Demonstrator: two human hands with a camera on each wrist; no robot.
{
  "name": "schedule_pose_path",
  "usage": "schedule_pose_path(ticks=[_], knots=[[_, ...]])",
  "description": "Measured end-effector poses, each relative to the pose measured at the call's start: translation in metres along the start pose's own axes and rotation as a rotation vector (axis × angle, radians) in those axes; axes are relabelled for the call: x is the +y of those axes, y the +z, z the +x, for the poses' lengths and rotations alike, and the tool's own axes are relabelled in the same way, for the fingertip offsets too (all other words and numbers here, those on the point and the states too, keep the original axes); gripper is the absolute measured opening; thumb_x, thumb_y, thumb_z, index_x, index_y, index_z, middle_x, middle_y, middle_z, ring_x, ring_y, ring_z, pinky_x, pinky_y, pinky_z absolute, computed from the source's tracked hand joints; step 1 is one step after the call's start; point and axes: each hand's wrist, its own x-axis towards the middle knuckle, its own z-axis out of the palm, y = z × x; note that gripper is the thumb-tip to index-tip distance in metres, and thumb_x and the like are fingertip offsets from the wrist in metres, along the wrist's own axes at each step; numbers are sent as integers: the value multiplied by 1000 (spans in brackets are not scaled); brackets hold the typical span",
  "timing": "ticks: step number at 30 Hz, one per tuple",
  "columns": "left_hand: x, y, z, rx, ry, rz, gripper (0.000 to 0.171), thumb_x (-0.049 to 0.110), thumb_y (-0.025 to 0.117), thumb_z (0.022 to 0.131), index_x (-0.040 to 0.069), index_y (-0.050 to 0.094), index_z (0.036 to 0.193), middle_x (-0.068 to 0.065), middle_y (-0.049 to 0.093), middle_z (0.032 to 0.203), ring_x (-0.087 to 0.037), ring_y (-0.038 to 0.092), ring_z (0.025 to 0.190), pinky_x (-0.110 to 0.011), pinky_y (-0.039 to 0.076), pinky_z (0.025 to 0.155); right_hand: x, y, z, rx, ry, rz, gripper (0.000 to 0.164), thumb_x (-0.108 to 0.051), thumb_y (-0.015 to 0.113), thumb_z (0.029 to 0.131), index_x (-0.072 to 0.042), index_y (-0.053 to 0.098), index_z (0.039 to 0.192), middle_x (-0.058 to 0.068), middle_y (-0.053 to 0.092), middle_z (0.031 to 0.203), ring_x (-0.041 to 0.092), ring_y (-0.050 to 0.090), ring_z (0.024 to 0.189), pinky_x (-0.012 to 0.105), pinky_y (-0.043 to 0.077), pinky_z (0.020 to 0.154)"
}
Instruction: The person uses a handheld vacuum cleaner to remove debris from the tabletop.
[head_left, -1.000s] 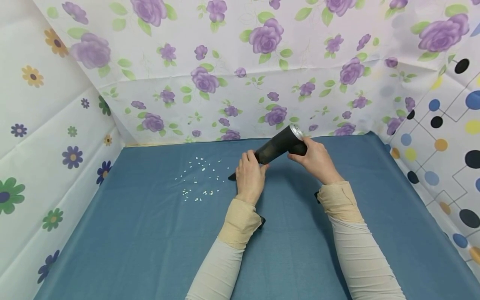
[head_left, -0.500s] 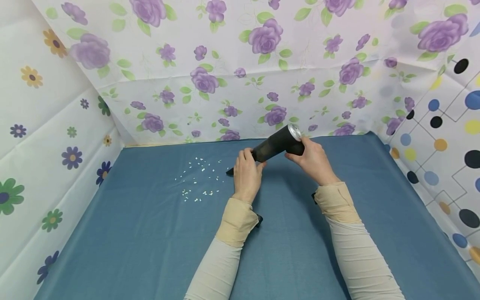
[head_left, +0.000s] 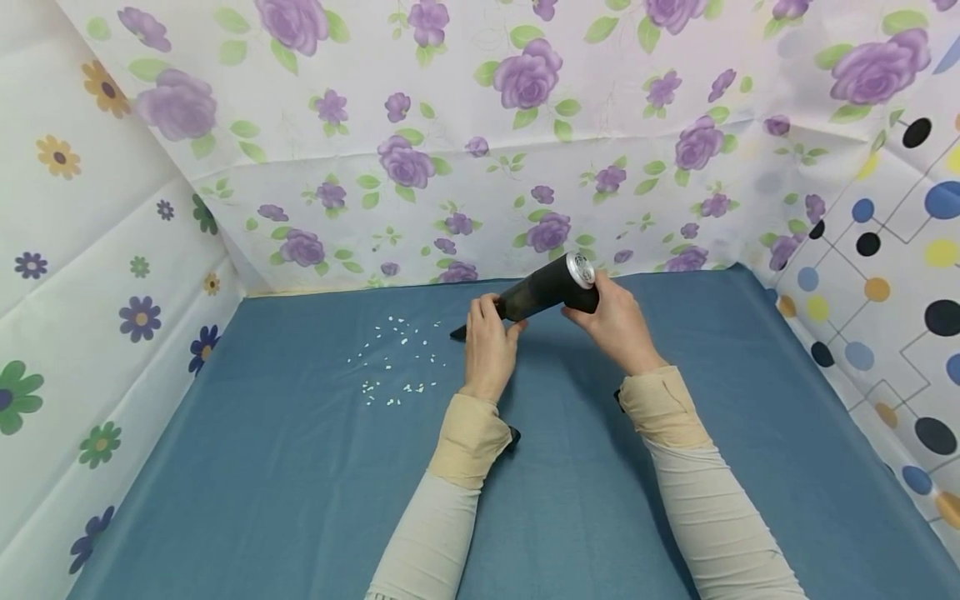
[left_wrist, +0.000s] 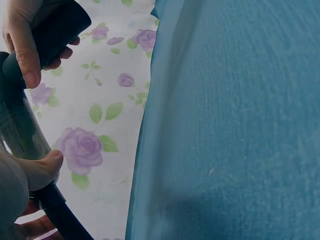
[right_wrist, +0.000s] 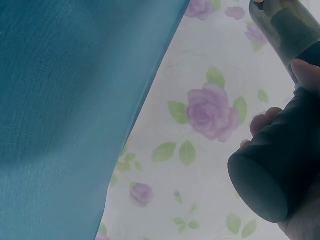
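Note:
Both hands hold a black handheld vacuum cleaner (head_left: 542, 288) slantwise over the blue cloth. My right hand (head_left: 618, 323) grips its thick handle (right_wrist: 280, 165), and in the right wrist view the fingers wrap round it. The left hand (head_left: 489, 350) grips the front end, where the smoky clear dust cup (left_wrist: 22, 132) meets the narrow nozzle (left_wrist: 65, 217); the thumb lies along the cup. Toward the left points the dark nozzle tip (head_left: 458, 333), close to scattered small white paper bits (head_left: 405, 341). Whether the tip touches the cloth is hard to tell.
A blue cloth (head_left: 300, 483) covers the table. Behind it hangs a white sheet with purple roses (head_left: 405, 162). Patterned sheets with daisies (head_left: 140, 319) on the left and coloured dots (head_left: 862, 356) on the right enclose the sides.
The vacuum cleaner and both hands have shifted slightly left, and the nozzle tip has risen a little in the view. A few bits by the tip are no longer visible.

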Motion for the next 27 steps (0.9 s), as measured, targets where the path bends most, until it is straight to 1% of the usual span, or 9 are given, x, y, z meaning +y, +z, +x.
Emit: schedule_pose_path(ticks=[7,12,17,23,27], knots=[[0,-1,0,-12,-13,-9,49,27,73,91,9,45,128,-9,49,120,-22,50,111,-38,47,95,-1,0,-1,14,-11,6,56,-22,80,85,0,53,128,21,63,108,37,63,93,51,51,76],[1,-1,1,-12,-12,9,49,28,73,90,9,46,127,-9,50,119,-23,50,110,-39,44,96,-1,-1,0,3,-4,3,52,-24,79,85,0,55,126,20,63,107,35,63,89,49,51,73],[3,-4,0,-3,-2,52,50,30,74,89,8,49,127,-10,52,118,-25,52,109,-42,42,97,0,-2,0,-19,22,16,49,-25,77,87,1,57,124,20,63,107,34,63,84,47,51,68],[11,-10,-4,-36,-23,125,53,33,74,89,8,49,127,-11,52,118,-27,53,108,-45,43,95,6,-2,1,-55,49,22,48,-29,76,88,1,59,122,19,64,103,30,63,77,43,49,63],[16,-15,-6,-49,-30,157,52,31,75,88,6,50,126,-13,53,117,-29,54,106,-46,44,93,7,-2,1,-84,64,18,48,-31,75,89,2,59,121,19,65,96,28,62,70,40,47,58]])
